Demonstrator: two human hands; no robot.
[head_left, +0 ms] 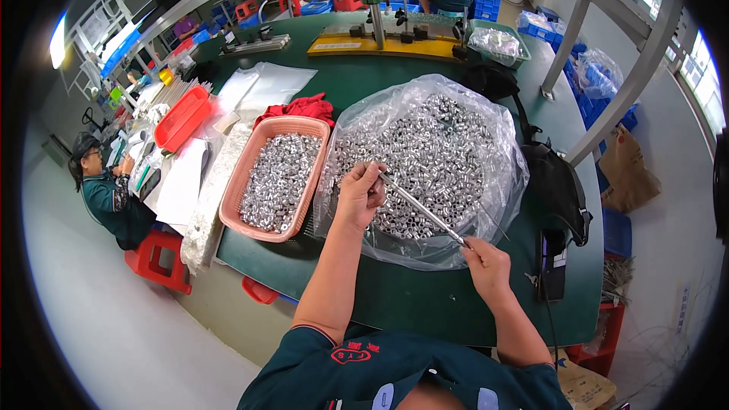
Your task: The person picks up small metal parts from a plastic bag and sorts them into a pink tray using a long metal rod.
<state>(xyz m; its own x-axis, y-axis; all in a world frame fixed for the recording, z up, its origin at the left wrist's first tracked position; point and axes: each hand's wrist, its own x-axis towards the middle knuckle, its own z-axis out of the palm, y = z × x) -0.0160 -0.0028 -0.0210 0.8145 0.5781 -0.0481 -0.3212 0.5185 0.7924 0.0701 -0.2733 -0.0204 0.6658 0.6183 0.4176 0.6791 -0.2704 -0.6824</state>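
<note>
A slim silvery metal rod (422, 209) slants between my two hands, above a heap of small metal sleeves. My left hand (361, 193) pinches its upper left end, fingers curled. At the lower right end, my right hand (488, 267) grips the rod between thumb and fingers. Beneath it, the short shiny sleeves (448, 137) lie spread in a large clear plastic bag (497, 247) opened out on the green table. Left of the bag stands a pink plastic basket (230, 211) with many small metal parts in it. Whether sleeves are threaded on the rod is too small to tell.
A red cloth (307, 108) lies behind the basket. On the right are a black bag (550, 186) and a phone (553, 262) with a cable. A yellow-based fixture (342, 45) stands at the back of the green table (395, 300). A co-worker (110, 190) sits at left.
</note>
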